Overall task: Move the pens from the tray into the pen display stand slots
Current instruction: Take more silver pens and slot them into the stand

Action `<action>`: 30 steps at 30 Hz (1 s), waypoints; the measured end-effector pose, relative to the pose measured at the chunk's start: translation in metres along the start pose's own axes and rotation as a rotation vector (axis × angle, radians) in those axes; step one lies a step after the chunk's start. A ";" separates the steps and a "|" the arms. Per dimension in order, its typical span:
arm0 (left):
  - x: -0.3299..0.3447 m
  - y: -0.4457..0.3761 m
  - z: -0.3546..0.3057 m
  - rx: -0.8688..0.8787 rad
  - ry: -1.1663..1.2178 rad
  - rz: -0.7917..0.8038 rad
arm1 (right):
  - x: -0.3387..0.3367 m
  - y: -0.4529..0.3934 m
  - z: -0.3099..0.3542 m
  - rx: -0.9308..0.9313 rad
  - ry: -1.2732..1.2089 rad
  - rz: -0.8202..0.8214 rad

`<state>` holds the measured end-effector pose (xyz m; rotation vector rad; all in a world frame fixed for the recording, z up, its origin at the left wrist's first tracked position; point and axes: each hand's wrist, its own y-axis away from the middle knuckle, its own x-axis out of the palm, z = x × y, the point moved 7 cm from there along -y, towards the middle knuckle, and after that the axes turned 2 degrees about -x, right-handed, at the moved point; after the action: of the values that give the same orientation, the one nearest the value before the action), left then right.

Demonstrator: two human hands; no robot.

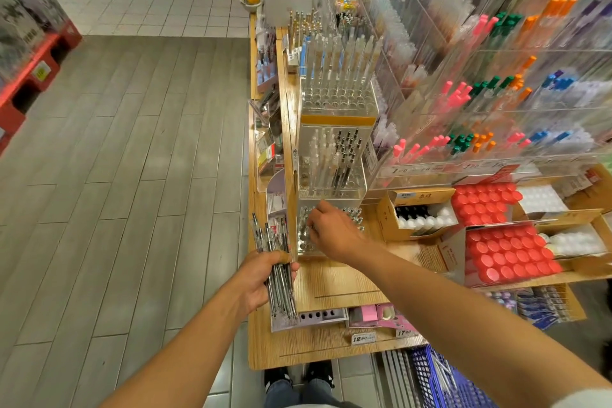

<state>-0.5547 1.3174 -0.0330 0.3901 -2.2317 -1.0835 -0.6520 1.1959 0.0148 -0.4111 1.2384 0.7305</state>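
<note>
Clear-barrelled pens (278, 272) — a bundle of them — sit low in the middle of the frame, the left hand (260, 281) wrapped round them. Just right and above, the right hand (332, 230) reaches into the acrylic stand (331, 182)'s lowest tier; its fingers curl downward, but what they hold I cannot tell. The stand rests on a wooden bench (334, 285) — red-capped bottles (506, 255) at right.

A wooden counter (331, 285) bears a clear pen display stand (331, 159) and cardboard boxes (417, 215).
</note>
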 end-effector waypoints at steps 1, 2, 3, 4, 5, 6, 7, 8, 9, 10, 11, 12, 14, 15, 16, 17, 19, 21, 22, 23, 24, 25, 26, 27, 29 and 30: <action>0.000 0.000 0.000 -0.001 -0.002 0.004 | 0.000 -0.001 0.001 0.013 0.012 0.004; 0.000 0.001 0.000 -0.003 -0.001 0.008 | 0.000 -0.003 0.002 0.023 0.031 0.010; -0.001 0.000 0.001 -0.004 0.002 0.009 | 0.000 -0.005 0.003 0.030 0.051 0.018; -0.001 0.000 0.001 -0.005 0.007 0.009 | -0.001 -0.007 0.003 0.041 0.067 0.028; -0.001 0.000 0.002 -0.005 0.012 0.009 | -0.001 -0.009 0.003 0.052 0.077 0.039; -0.001 0.000 0.002 -0.004 0.016 0.011 | -0.001 -0.010 0.003 0.060 0.084 0.049; -0.001 0.000 0.002 -0.002 0.017 0.013 | -0.001 -0.011 0.002 0.065 0.088 0.059; 0.000 0.000 0.002 0.000 0.017 0.016 | -0.001 -0.011 0.001 0.076 0.085 0.067; 0.000 0.001 0.002 0.002 0.017 0.021 | -0.001 -0.012 -0.001 0.091 0.073 0.068; 0.001 0.001 0.002 0.003 0.018 0.026 | -0.003 -0.011 -0.003 0.114 0.044 0.057; 0.001 0.002 0.002 0.003 0.018 0.029 | -0.004 -0.011 -0.008 0.152 -0.009 0.037; 0.001 0.002 0.001 0.002 0.016 0.032 | -0.007 -0.010 -0.013 0.205 -0.097 0.009; 0.002 0.002 0.001 -0.004 0.010 0.042 | -0.009 -0.007 -0.021 0.294 -0.353 -0.013; 0.003 0.003 0.001 -0.008 0.005 0.053 | -0.008 -0.006 -0.021 0.306 -0.478 0.007; 0.004 0.003 0.002 -0.012 -0.001 0.068 | -0.007 -0.005 -0.019 0.304 -0.589 0.045; 0.006 0.004 0.002 -0.016 -0.007 0.082 | -0.005 -0.003 -0.015 0.306 -0.696 0.094; 0.010 0.006 0.003 -0.022 -0.014 0.106 | -0.001 0.000 -0.008 0.326 -0.885 0.185; 0.014 0.008 0.003 -0.024 -0.018 0.129 | 0.002 0.002 -0.006 0.352 -1.030 0.225; 0.015 0.009 0.003 -0.024 -0.026 0.135 | 0.002 0.003 -0.005 0.365 -1.085 0.235; 0.016 0.009 0.003 -0.025 -0.038 0.139 | 0.003 0.004 -0.005 0.374 -1.125 0.246; 0.016 0.010 0.003 -0.026 -0.049 0.143 | 0.003 0.005 -0.004 0.378 -1.154 0.259; 0.016 0.010 0.003 -0.029 -0.057 0.148 | 0.003 0.006 -0.004 0.381 -1.178 0.272; 0.017 0.011 0.003 -0.029 -0.060 0.153 | 0.002 0.006 -0.003 0.385 -1.197 0.285; 0.018 0.011 0.002 -0.027 -0.056 0.156 | 0.001 0.006 -0.003 0.390 -1.212 0.294; 0.018 0.011 0.001 -0.016 -0.022 0.152 | -0.004 0.005 -0.004 0.390 -1.239 0.290; 0.017 0.011 0.000 -0.012 0.002 0.143 | -0.009 0.004 -0.005 0.378 -1.254 0.265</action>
<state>-0.5679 1.3158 -0.0174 0.2222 -2.2129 -1.0200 -0.6593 1.1927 0.0227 0.5056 0.2012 0.7480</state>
